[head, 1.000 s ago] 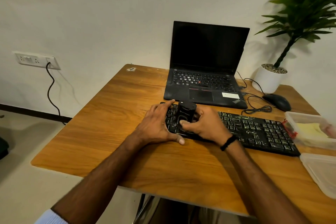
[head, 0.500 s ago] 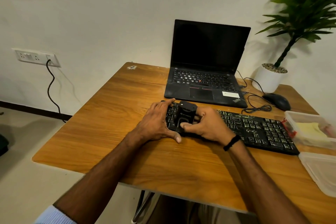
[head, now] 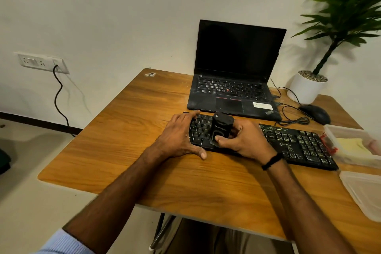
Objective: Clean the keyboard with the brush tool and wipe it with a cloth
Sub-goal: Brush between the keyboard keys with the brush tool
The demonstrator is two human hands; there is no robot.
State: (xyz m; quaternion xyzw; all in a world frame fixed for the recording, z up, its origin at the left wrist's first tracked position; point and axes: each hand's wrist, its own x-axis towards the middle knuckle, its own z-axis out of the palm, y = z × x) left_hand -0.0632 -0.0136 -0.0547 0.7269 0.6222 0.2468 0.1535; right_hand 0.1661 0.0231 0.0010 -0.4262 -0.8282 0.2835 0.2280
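One upright brush tool [head: 221, 128] on a left-to-right keyboard [head: 299, 144]

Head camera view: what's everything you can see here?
Desk: one, wooden, centre.
Keyboard: one, black, desk's near-middle.
Brush tool: one, black, on keyboard's left part.
Laptop: one, black, open behind keyboard.
Mouse: one, black, right of laptop.
Potted plant: one, green in white pot, far right corner.
Plastic container: one, clear, right edge.
Lid: one, clear, near right corner.
Wall socket: one, white, left wall, black cable plugged.
Left hand: one, resting on keyboard's left end.
Right hand: one, gripping brush tool.
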